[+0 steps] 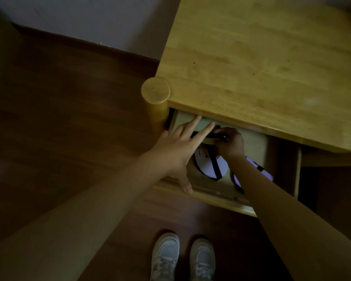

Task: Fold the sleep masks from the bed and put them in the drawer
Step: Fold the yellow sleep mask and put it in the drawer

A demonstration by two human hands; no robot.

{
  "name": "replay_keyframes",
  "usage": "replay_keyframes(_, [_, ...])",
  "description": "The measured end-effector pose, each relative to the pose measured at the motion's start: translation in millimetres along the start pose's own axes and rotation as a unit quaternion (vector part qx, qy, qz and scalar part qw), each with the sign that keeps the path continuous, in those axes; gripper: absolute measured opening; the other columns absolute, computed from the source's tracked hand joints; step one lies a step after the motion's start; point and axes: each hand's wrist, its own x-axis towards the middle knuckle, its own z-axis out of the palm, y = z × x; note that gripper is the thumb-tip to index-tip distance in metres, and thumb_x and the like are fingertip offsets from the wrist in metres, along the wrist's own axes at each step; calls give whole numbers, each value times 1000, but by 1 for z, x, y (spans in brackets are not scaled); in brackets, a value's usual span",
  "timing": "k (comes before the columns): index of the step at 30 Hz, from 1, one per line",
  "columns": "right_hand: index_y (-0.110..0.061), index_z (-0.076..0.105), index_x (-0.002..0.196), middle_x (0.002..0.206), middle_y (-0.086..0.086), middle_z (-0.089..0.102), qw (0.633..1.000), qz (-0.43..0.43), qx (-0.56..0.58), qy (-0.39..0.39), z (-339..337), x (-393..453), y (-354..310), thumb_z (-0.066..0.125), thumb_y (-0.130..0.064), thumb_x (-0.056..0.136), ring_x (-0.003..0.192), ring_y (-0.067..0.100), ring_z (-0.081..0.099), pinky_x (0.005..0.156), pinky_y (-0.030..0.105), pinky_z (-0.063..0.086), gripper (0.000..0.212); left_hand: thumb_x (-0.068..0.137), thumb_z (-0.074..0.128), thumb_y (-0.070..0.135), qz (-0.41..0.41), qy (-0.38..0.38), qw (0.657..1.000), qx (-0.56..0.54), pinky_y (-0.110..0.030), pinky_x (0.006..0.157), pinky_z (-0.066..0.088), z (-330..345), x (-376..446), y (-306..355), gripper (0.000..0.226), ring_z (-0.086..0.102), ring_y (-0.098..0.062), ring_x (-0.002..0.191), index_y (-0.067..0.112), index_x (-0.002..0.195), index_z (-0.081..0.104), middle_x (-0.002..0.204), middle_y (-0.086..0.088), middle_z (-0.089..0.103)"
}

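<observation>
The wooden drawer [215, 196] is pulled out under the nightstand top. Inside lie a white sleep mask [207, 166] with a black strap and printed letters, and a lilac sleep mask [257, 165] partly hidden under my right forearm. A pale green sleep mask [202, 124] sits at the drawer's back left. My left hand [178, 147] hovers over it with fingers spread, thumb on the drawer's front edge. My right hand [230, 141] pinches the green mask's black strap.
The light wooden nightstand top [261, 63] overhangs the drawer, with a round post [155, 91] at its left corner. Dark wooden floor lies to the left. My white shoes [182, 258] stand just below the drawer front.
</observation>
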Motion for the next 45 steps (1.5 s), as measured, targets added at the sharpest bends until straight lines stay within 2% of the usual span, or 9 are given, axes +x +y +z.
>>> replay_keyframes(2, [-4, 64, 114, 125, 16, 60, 993, -57, -106, -17, -1, 0, 5, 48, 6, 88, 111, 34, 57, 89, 30, 44, 32, 35, 89, 57, 2, 5, 1000, -1, -56, 108, 19, 1, 1, -1, 160, -10, -24, 145, 44, 134, -36, 151, 5, -36])
replay_keyframes(6, [-14, 55, 132, 146, 11, 44, 931, -144, -302, -144, -6, 1, 17, 46, -6, 94, 132, 34, 41, 99, 39, 40, 40, 33, 88, 58, 8, 8, 1000, -1, -56, 110, 15, 1, 3, -4, 161, -13, -22, 144, 47, 131, -39, 151, 7, -35])
replay_keyframes(12, [-21, 28, 149, 160, -1, 16, 892, -152, -373, -205, -17, -5, 13, 37, -26, 101, 148, 20, 3, 117, 44, 6, 49, 33, 83, 67, 8, 17, 999, 33, -52, 111, 13, -2, 1, -5, 158, -12, -23, 145, 48, 128, -42, 153, 6, -33])
replay_keyframes(18, [-17, 34, 146, 160, 3, 14, 867, -246, -411, -140, -47, -42, -10, 40, -29, 101, 148, 22, 9, 118, 40, 13, 48, 37, 74, 77, 16, 33, 992, 119, -47, 111, 18, -10, -5, 2, 153, -5, -22, 145, 34, 143, -27, 156, 3, -24])
replay_keyframes(25, [-9, 61, 121, 135, 15, 56, 848, -369, -380, -28, -111, -103, -34, 58, -26, 90, 122, 33, 55, 97, 45, 48, 36, 45, 67, 82, 113, 79, 966, 218, -49, 115, 5, -13, -15, 24, 147, -16, -24, 145, 28, 144, -28, 155, 1, -31])
replay_keyframes(31, [-21, 14, 152, 160, 6, 6, 824, -285, -479, -103, -136, -134, -13, 41, -75, 78, 146, 29, 10, 116, 55, 3, 96, 46, 71, 78, 100, 37, 968, 227, -48, 110, -14, -13, -9, 31, 151, -44, -20, 131, 29, 137, -39, 141, 5, -51])
replay_keyframes(35, [-21, -2, 152, 158, 4, -16, 815, -234, -520, -106, -139, -138, 5, 38, -78, 79, 146, 29, -10, 115, 55, -9, 101, 44, 72, 77, 82, 28, 961, 263, -49, 108, -18, -14, -6, 40, 154, -49, -22, 126, 26, 136, -41, 140, 1, -52])
replay_keyframes(39, [-18, 7, 151, 158, 7, -2, 830, -212, -514, -44, -152, -149, -1, 50, -74, 76, 146, 29, 5, 114, 54, 6, 103, 57, 69, 72, 82, 31, 957, 277, -48, 114, -8, -26, -9, 65, 144, -40, -22, 131, 26, 135, -41, 142, 1, -49])
replay_keyframes(45, [-22, 2, 152, 159, 2, -10, 856, -215, -468, 49, -240, -182, -60, 47, -58, 87, 147, 23, -6, 112, 46, -8, 87, 79, 42, 74, 97, 213, 956, 174, -39, 117, 4, -116, -18, 159, 107, -17, -12, 144, 30, 133, -39, 152, 9, -30])
